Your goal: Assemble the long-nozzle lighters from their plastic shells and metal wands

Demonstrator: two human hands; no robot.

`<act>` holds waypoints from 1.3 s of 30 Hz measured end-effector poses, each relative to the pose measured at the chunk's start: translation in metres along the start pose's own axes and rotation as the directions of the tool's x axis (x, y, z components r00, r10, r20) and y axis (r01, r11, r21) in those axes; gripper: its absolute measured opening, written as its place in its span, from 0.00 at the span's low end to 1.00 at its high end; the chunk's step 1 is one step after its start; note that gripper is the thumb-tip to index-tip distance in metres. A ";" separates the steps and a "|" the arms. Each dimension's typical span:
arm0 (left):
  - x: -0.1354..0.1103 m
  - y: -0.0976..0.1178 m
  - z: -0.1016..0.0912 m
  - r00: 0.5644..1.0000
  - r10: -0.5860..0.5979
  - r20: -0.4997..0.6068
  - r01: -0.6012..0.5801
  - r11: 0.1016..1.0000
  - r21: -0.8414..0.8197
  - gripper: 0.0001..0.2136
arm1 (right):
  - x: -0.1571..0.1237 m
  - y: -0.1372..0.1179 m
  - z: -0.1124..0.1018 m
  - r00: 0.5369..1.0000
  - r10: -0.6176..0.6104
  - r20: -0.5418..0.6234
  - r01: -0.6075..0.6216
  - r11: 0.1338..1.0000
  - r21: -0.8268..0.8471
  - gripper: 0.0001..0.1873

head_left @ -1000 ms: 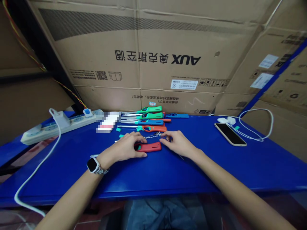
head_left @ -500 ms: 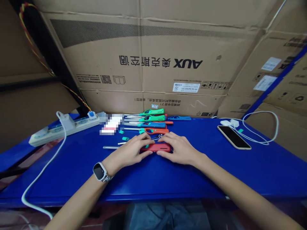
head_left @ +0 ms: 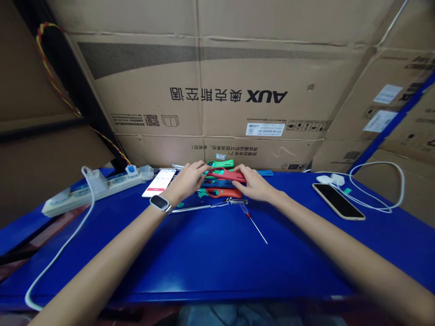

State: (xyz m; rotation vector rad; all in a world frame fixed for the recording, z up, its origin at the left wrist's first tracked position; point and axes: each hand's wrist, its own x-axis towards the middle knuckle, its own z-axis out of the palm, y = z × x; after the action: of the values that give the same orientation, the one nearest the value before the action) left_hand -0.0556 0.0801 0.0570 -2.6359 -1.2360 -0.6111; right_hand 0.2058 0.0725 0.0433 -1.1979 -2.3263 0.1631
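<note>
A red long-nosed gas lighter handle [head_left: 227, 175] is held between my two hands above a row of similar lighters. My left hand [head_left: 190, 177] closes on its trigger end, and my right hand [head_left: 254, 183] pinches its butt end. Around it lie a green lighter [head_left: 224, 164], a blue lighter [head_left: 219, 184] and an orange lighter [head_left: 226, 194], partly covered by my hands. Nearer me are a loose metal tube [head_left: 192, 208], a small clear part with thin wires [head_left: 238, 201] and a screwdriver [head_left: 256, 227] with a red collar.
A lit phone [head_left: 159, 183] lies left of the lighters, beside a white power strip [head_left: 112, 182] with a cable. On the right are a dark-screened phone [head_left: 338, 201] and a white charging cable [head_left: 397, 206]. A large cardboard sheet [head_left: 224, 68] stands behind the blue table [head_left: 204, 262].
Both hands have carried the red lighter away from me, up over the row of lighters. The screwdriver, wires and metal tube have come into fuller view.
</note>
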 end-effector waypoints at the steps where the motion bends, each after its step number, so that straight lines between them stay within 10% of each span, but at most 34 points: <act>1: 0.007 -0.007 0.005 1.000 -0.013 0.002 0.013 1.000 -0.006 0.16 | 0.011 0.006 0.002 1.000 0.014 -0.001 -0.014 1.000 -0.028 0.13; 9: 0.032 -0.039 0.041 0.991 -0.133 0.020 0.134 0.989 -0.070 0.17 | 0.063 0.032 0.020 0.994 0.108 -0.019 -0.110 0.989 -0.103 0.16; 23: 0.017 -0.045 0.056 0.987 -0.143 -0.074 0.128 0.976 -0.174 0.19 | 0.046 0.045 0.035 0.983 0.096 -0.156 -0.098 0.995 -0.005 0.22; 33: 0.044 0.024 0.044 0.988 0.098 -0.118 -0.116 0.981 -0.158 0.10 | -0.021 0.079 0.005 0.942 0.282 -0.179 -0.301 0.950 -0.086 0.23; 39: 0.098 0.073 0.060 0.983 0.138 0.119 -0.146 0.988 0.060 0.09 | -0.029 0.098 -0.003 0.931 0.348 -0.113 -0.364 0.910 -0.199 0.23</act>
State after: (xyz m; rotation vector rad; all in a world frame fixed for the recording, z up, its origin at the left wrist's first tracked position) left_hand 0.0743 0.1206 0.0463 -2.7045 -1.0646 -0.3924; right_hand 0.2920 0.1081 0.0020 -1.7049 -2.0798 -0.0129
